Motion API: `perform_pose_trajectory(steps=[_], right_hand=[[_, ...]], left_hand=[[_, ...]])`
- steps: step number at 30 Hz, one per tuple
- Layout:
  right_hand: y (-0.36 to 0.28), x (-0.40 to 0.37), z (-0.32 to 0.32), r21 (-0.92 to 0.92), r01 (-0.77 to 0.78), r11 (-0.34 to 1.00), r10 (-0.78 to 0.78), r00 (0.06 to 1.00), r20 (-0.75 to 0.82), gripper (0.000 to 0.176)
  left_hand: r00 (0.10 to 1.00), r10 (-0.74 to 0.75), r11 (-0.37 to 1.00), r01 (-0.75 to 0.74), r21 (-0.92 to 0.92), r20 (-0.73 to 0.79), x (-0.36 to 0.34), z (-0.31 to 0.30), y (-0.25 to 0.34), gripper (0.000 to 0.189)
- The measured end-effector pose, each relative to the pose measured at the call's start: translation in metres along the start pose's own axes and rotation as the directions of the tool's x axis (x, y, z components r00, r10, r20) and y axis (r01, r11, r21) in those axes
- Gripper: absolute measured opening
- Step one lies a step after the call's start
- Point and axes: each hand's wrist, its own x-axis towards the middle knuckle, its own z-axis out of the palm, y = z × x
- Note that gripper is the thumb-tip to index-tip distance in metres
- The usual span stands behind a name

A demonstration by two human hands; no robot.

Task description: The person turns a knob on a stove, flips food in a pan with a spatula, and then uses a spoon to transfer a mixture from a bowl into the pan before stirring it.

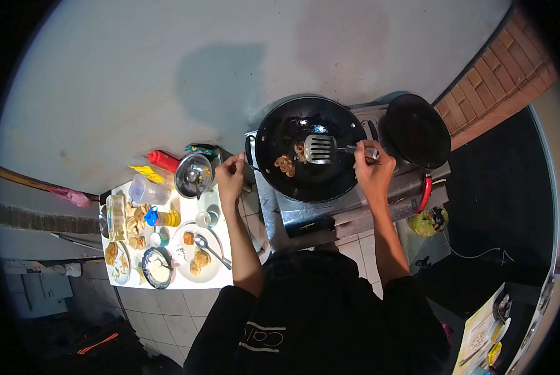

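A black wok (320,186) with two side handles sits on the stove. My right hand (375,172) is closed around the grip of a slotted metal spatula (320,149), whose head lies inside the wok. Browned pieces of food (285,165) rest in the wok at the left, and one small piece touches the spatula's front edge. At the wok's left handle (249,151), the fingers of my left hand (231,178) are curled in and pinched on it; the exact contact is partly hidden.
Right of the wok is a black frying pan (415,131) with a red handle (425,192). The white table (216,275) at left holds a steel bowl (194,175), a red bottle (164,160), a plate with food and spoon (212,251), and a bowl of white paste (157,268). A wall stands behind.
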Motion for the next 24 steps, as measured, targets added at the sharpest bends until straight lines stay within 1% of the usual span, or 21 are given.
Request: perform_pose_trajectory(steps=[3,5,7,8,11,14,16,21,23,24], right_hand=[[0.002,-0.008,0.008,0.001,-0.033,0.999,0.033,0.999,0.041,0.011],[-0.001,-0.013,0.014,0.002,-0.024,1.000,0.023,0.997,0.069,0.011],[-0.004,-0.017,0.019,-0.033,0.034,0.999,-0.030,0.992,0.119,0.011],[-0.005,-0.018,0.021,-0.016,0.060,0.998,-0.057,0.990,0.133,0.010],[-0.004,-0.018,0.026,-0.001,0.073,0.997,-0.072,0.986,0.147,0.010],[-0.002,-0.014,0.029,-0.014,0.072,0.997,-0.069,0.986,0.154,0.011],[0.000,-0.010,0.031,-0.012,0.085,0.996,-0.083,0.985,0.149,0.012],[0.000,-0.004,0.032,-0.021,0.099,0.995,-0.095,0.985,0.142,0.013],[0.005,-0.003,0.036,-0.007,0.102,0.995,-0.099,0.981,0.168,0.013],[0.005,-0.002,0.037,-0.006,0.101,0.995,-0.099,0.981,0.166,0.013]], left_hand=[[1.000,0.008,1.000,-0.008,0.026,-0.010,-0.002,0.001,0.005,0.030],[1.000,0.022,0.999,-0.021,0.035,-0.018,-0.002,0.002,0.007,0.030],[1.000,0.013,1.000,-0.013,0.020,-0.007,-0.003,0.003,0.008,0.029],[1.000,0.013,1.000,-0.013,0.023,-0.007,-0.003,0.003,0.007,0.029],[1.000,0.012,1.000,-0.012,0.000,-0.025,-0.003,0.004,0.005,0.029],[0.999,0.044,0.999,-0.044,-0.002,-0.031,-0.002,0.004,0.004,0.028],[0.999,0.021,0.999,-0.020,0.029,-0.024,-0.002,0.003,0.005,0.028],[1.000,0.021,0.999,-0.020,0.039,-0.023,0.000,0.003,0.004,0.028],[0.999,0.030,0.998,-0.029,0.060,-0.018,0.001,0.003,0.001,0.027],[1.000,-0.012,0.998,0.012,0.056,-0.005,0.002,0.003,0.000,0.031]])
